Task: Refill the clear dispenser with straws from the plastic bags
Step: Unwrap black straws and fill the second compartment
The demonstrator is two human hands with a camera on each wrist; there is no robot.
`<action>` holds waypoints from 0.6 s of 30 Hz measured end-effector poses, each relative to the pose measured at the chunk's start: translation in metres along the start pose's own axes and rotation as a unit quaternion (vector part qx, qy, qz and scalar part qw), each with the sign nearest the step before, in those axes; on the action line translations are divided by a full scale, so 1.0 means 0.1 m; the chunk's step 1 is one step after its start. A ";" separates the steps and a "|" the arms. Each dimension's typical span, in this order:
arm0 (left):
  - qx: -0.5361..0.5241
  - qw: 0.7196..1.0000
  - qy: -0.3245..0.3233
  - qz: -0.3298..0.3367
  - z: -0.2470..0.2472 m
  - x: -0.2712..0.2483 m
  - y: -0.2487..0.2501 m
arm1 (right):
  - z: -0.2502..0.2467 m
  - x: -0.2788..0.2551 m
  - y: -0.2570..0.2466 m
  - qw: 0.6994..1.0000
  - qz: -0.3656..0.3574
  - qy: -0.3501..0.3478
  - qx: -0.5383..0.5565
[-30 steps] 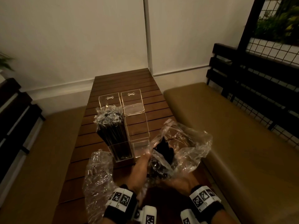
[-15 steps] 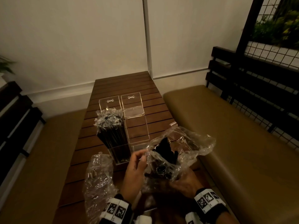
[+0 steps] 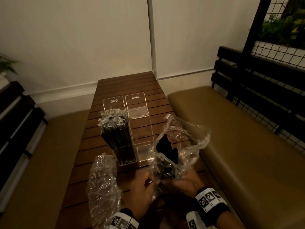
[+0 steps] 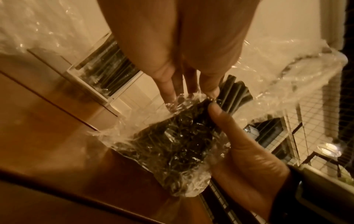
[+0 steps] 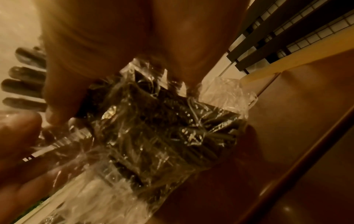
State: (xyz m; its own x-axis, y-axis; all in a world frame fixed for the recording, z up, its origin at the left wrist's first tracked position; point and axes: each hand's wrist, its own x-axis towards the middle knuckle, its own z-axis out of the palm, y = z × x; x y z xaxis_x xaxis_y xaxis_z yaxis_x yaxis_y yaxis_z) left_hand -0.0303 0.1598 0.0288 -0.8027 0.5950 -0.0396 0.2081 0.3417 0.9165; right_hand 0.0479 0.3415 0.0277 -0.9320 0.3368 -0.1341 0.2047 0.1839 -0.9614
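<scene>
Over slatted wood table (image 3: 115, 164), both hands clamped on crinkly clear bag (image 3: 181, 146) of black straws (image 3: 166, 149)

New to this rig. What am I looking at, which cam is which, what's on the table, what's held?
No robot: a person's two bare hands. One camera sits on the head looking down; one on each wrist looks along the fingers. On the slatted wooden table stands a clear dispenser, lids open: its left compartment holds black straws, its right looks empty. An empty plastic bag lies nearby. The right hand grips a bag of black straws; the left hand pinches its plastic.
</scene>
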 end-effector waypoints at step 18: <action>0.040 0.991 0.063 0.109 0.03 0.06 0.17 | -0.04 0.03 0.28 0.997 0.006 0.029 -0.078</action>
State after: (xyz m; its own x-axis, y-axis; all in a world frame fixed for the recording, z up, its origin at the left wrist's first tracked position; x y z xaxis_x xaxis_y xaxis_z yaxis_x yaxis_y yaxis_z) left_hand -0.0300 0.1713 0.0431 -0.7960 0.5673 0.2111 0.4244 0.2745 0.8629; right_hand 0.0523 0.3512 0.0015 -0.9116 0.3910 -0.1266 0.2636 0.3197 -0.9101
